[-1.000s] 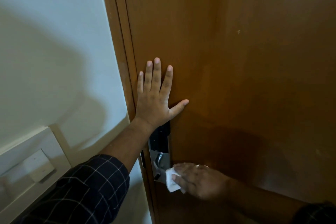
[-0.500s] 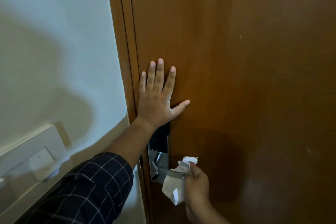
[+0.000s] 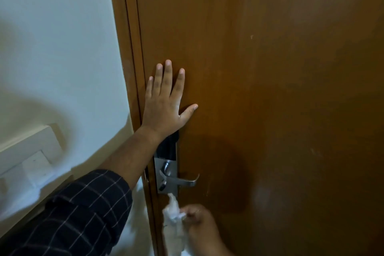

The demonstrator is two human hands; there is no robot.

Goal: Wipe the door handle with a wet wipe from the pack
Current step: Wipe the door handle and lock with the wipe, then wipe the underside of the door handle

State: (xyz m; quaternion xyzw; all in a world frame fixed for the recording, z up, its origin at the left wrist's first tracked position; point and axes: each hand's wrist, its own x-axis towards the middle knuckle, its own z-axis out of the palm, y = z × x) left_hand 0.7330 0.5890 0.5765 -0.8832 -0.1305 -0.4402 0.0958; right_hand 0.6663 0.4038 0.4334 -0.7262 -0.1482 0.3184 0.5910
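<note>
Setting: I am facing a brown wooden door [image 3: 259,89], with its frame and a pale wall [image 3: 58,37] running down my left side.
Wall fitting: a white switch plate [image 3: 31,164] is sitting low on the wall, well apart from the door.
Left hand: my left hand [image 3: 166,106] is lying flat on the door just above the lock, fingers spread and pointing up. Its grip is fully open and holding nothing; I judge I am bracing the door so it cannot swing while I wipe.
Lock plate: a silver plate [image 3: 166,174] with a dark top section is running upright along the door's edge, partly behind my left wrist.
Door handle: the metal lever handle [image 3: 185,182] is jutting from the plate, its long axis lying level and its curled tip pointing right, away from the frame. Nothing is touching it.
Right hand: my right hand [image 3: 199,222] is hovering below the handle, its grip pinched closed around the wipe.
Wet wipe: the crumpled white wet wipe [image 3: 172,212] is hanging lengthwise, top end nearly reaching the plate's lower edge.
Progress: I cannot tell how much of the handle is already wiped.
</note>
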